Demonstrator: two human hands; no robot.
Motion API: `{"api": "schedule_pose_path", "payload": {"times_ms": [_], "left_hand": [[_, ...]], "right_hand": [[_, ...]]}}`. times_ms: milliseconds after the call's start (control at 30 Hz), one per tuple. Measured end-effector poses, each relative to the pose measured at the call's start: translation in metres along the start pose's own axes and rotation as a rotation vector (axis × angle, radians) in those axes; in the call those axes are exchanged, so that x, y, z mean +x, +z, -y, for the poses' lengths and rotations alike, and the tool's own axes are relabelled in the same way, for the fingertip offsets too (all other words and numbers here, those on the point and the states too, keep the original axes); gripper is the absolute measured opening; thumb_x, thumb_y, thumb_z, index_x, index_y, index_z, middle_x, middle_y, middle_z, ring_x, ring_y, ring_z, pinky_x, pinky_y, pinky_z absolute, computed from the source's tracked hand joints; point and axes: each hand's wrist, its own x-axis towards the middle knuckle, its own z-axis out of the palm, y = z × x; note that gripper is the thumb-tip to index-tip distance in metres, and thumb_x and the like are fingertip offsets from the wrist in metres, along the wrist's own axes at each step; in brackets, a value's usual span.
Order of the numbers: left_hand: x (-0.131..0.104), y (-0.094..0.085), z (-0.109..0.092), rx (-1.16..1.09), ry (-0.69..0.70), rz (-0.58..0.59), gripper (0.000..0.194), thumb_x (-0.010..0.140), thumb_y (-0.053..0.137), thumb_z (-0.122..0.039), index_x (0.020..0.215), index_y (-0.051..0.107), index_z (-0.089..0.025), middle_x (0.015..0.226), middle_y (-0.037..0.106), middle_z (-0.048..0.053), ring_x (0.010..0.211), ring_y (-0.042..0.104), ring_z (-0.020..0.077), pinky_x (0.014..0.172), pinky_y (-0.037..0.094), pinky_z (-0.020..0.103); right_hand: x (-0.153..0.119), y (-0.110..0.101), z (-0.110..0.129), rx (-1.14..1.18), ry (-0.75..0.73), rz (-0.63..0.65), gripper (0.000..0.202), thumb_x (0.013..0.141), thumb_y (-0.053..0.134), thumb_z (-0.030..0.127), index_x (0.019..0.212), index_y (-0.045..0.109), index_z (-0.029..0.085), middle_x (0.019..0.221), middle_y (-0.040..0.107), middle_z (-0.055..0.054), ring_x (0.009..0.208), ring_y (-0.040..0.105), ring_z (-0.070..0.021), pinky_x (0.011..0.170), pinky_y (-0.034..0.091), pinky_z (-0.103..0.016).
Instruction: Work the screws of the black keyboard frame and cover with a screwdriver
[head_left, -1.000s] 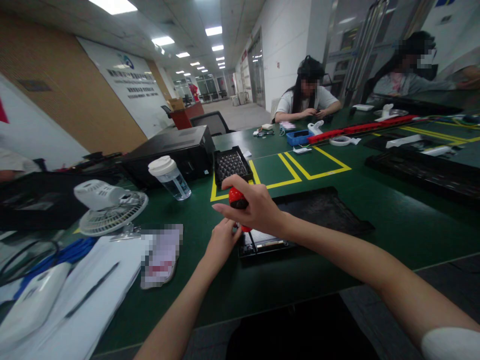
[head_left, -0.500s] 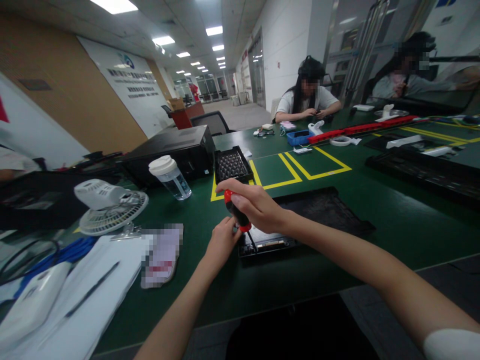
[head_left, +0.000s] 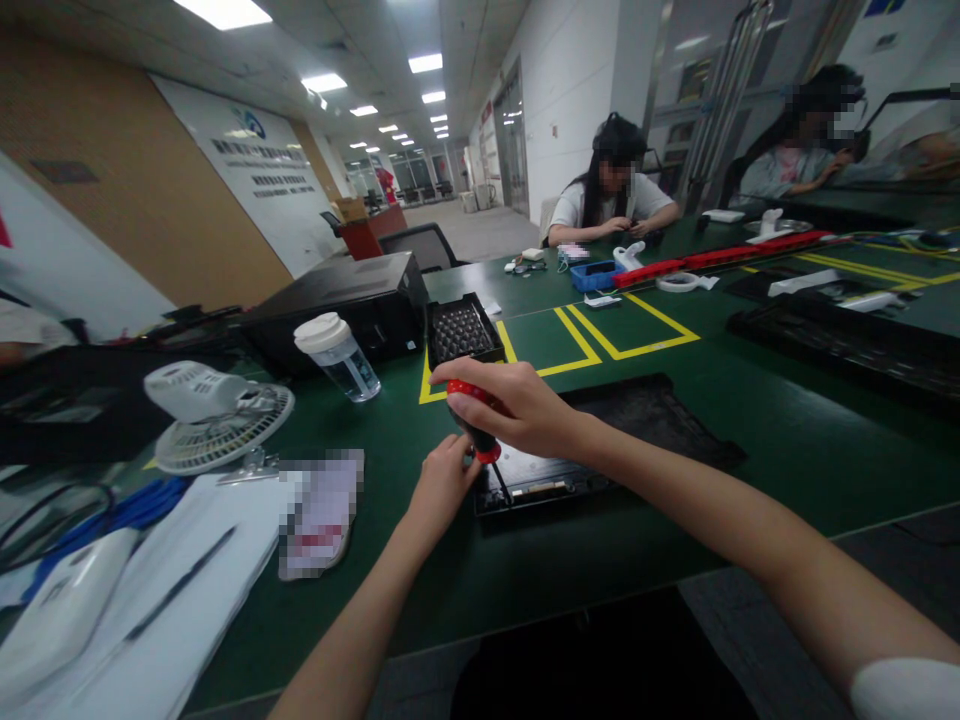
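A red-and-black screwdriver (head_left: 487,447) is held from above in my right hand (head_left: 529,412), fingers wrapped round its handle. Its dark shaft slants down, and the tip meets the near-left part of a black plastic panel (head_left: 637,415) lying flat on the table. Near that spot a thin metallic strip (head_left: 540,490) runs along the panel's front edge. My left hand (head_left: 448,475) is closed at the panel's left edge, right beside the screwdriver; its fingertips are partly hidden. Whether a screw sits under the tip is too small to see.
A black tray of small dark pieces (head_left: 463,328) stands beyond my hands. To the left are a lidded cup (head_left: 339,357), a white fan (head_left: 225,415), a phone (head_left: 322,515) and papers with a pen (head_left: 180,585). A dark panel (head_left: 847,340) lies right; a co-worker (head_left: 615,185) sits opposite.
The screwdriver stays at the same place on the panel, and my right hand's grip has turned slightly round its handle. My left hand has not visibly moved.
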Motion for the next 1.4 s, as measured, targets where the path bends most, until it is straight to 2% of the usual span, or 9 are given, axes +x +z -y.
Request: {"api": "schedule_pose_path", "payload": {"times_ms": [433,700,900,1200,1400], "left_hand": [[-0.0006,-0.0022,-0.0026,-0.055,0.017,-0.029,0.008,0.079,0.056,-0.017,0.086,0.061,-0.017,0.090,0.064,0.006,0.080,0.061,0.0178,0.073,0.046,0.027],[-0.0005,-0.0024,-0.0025,0.004,-0.003,-0.007,0.007,0.080,0.057,-0.018,0.085,0.060,-0.017,0.085,0.062,0.005,0.075,0.061,0.0169,0.067,0.044,0.025],[-0.0012,-0.0025,-0.0046,0.007,0.018,-0.032,0.012,0.081,0.055,-0.017,0.091,0.061,-0.018,0.084,0.061,0.004,0.074,0.060,0.0171,0.067,0.043,0.026],[-0.0010,-0.0004,-0.0012,-0.005,0.037,-0.027,0.012,0.083,0.052,-0.022,0.091,0.060,-0.018,0.081,0.058,0.002,0.068,0.057,0.0148,0.065,0.043,0.025],[-0.0004,0.0000,-0.0014,-0.028,0.042,-0.024,0.014,0.084,0.051,-0.023,0.094,0.060,-0.018,0.087,0.060,0.004,0.068,0.058,0.0146,0.069,0.045,0.027]], "right_hand": [[0.0032,0.0004,0.0065,-0.178,0.033,0.001,0.033,0.090,0.045,0.038,0.100,0.059,0.010,0.083,0.063,-0.007,0.075,0.058,-0.0138,0.070,0.039,-0.023],[0.0039,0.0011,0.0058,-0.282,0.072,-0.031,0.032,0.089,0.044,0.043,0.091,0.058,0.014,0.071,0.057,-0.001,0.064,0.049,-0.0107,0.063,0.034,-0.021],[0.0042,-0.0004,0.0074,-0.366,0.097,-0.085,0.032,0.088,0.046,0.043,0.082,0.058,0.015,0.064,0.053,0.001,0.058,0.043,-0.0095,0.058,0.029,-0.022],[0.0050,0.0008,0.0066,-0.507,0.118,-0.139,0.033,0.087,0.044,0.045,0.080,0.057,0.016,0.060,0.051,0.002,0.053,0.038,-0.0090,0.054,0.023,-0.024],[0.0070,0.0012,0.0076,-0.608,0.204,-0.161,0.035,0.087,0.042,0.047,0.079,0.057,0.017,0.055,0.049,0.002,0.049,0.036,-0.0094,0.052,0.018,-0.025]]}}
